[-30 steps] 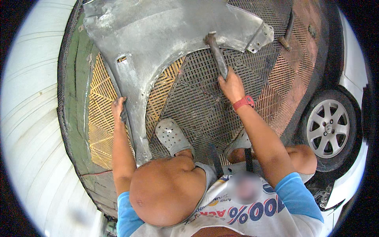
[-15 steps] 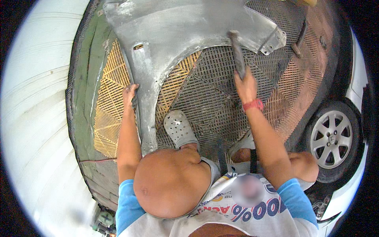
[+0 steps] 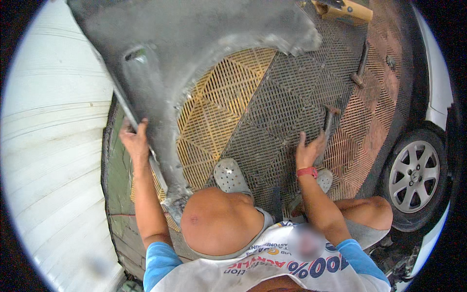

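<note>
A grey, bare-metal car fender (image 3: 160, 82) with a curved wheel arch takes up the upper left, its near end close to my left knee. My left hand (image 3: 135, 138) is closed round the fender's left edge, thumb on the upper face. To the right, my right hand (image 3: 310, 150) is open with thumb and fingers apart. Just beside that hand a hammer (image 3: 331, 124) lies on the slatted floor, its head pointing away from me; part of its handle is hidden behind the fingers.
Yellow, black and reddish slatted tiles (image 3: 272, 112) cover the floor. A second hammer (image 3: 361, 68) lies farther off at the right, near a yellow-brown package (image 3: 348, 11). A car wheel (image 3: 413, 170) stands at the right, and a pale ribbed wall (image 3: 58, 146) at the left.
My right hand has let go of the hammer, which now lies on the floor. The fender has shifted left and turned, with my left hand still on its edge.
</note>
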`<state>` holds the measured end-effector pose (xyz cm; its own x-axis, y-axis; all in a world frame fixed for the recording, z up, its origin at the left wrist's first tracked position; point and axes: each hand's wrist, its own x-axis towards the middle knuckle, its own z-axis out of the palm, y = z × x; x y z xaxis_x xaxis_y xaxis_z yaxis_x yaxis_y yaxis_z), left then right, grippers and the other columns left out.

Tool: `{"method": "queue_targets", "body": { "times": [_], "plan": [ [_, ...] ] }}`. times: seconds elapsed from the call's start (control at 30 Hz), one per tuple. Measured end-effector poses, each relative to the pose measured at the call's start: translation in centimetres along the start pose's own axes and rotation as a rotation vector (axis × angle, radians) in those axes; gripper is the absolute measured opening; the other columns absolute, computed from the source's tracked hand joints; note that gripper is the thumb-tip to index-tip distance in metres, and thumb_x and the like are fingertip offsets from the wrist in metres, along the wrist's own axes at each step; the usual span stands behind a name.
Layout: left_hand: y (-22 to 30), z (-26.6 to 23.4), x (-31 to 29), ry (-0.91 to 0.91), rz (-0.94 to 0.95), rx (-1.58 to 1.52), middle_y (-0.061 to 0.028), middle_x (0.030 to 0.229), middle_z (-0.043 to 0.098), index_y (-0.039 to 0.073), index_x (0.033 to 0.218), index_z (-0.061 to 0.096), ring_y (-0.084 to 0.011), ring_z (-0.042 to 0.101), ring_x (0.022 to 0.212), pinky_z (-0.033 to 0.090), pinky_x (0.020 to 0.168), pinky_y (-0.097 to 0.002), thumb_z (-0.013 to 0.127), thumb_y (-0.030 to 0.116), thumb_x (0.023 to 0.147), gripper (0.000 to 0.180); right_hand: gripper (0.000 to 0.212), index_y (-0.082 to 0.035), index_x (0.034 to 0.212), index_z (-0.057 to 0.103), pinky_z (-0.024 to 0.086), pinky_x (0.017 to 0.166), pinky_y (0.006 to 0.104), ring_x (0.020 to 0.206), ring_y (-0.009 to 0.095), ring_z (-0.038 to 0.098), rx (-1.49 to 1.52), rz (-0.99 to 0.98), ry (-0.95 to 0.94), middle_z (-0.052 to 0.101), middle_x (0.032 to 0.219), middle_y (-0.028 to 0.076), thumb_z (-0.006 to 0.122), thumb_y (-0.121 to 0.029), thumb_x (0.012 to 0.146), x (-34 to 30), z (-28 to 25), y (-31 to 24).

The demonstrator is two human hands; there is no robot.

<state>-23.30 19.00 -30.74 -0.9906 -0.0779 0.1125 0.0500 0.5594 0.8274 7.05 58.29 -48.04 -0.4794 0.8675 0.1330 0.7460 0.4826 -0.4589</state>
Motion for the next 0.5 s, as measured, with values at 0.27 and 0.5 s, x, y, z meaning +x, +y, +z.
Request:
{"method": "queue_targets", "body": {
  "times": [0.27, 0.5],
  "plan": [
    [18.3, 1.4, 5.7, 0.244, 0.512, 0.002, -0.0117, 0.085, 0.071, -0.005, 0.100, 0.066, -0.0173, 0.064, 0.077, 0.052, 0.074, -0.0312, 0.080, 0.012, 0.081, 0.029, 0.069, 0.005, 0.141, 0.052, 0.046, 0.109, 0.0442, 0.129, 0.040, 0.058, 1.097, -0.496, -0.483, 0.057, 0.142, 0.025, 0.079, -0.034, 0.090, 9.9, -10.4, -31.2],
    [22.7, 10.7, 4.2, 0.355, 0.727, 0.191, -0.0116, 0.070, 0.068, 0.006, 0.090, 0.067, -0.0326, 0.067, 0.062, 0.052, 0.059, -0.0420, 0.087, 0.032, 0.068, 0.040, 0.094, 0.012, 0.135, 0.044, 0.053, 0.100, 0.0422, 0.118, 0.038, 0.065, 1.408, -0.296, -0.165, 0.063, 0.128, 0.028, 0.094, -0.035, 0.071, 14.8, -19.9, -44.1]
  ]
}}
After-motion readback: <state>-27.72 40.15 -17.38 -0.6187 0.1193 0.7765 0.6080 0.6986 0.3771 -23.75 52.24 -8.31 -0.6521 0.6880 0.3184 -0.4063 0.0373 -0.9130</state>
